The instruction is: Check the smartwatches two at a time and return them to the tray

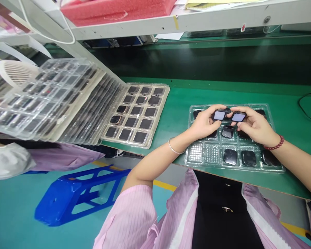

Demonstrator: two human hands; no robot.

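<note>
Head view | left hand (206, 121) pinches left module (219, 115); right hand (256, 125) pinches right module (238, 117) | I judge slack grip could drop either

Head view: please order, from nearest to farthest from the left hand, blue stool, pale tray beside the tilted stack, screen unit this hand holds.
From the left hand:
1. Screen unit, in its grip.
2. Pale tray, to the left.
3. Blue stool, lower left.

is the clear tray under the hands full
Not full: in the near row of the clear tray, the two leftmost pockets show bare gridded bottoms, while the three to their right hold dark square pieces.
</note>
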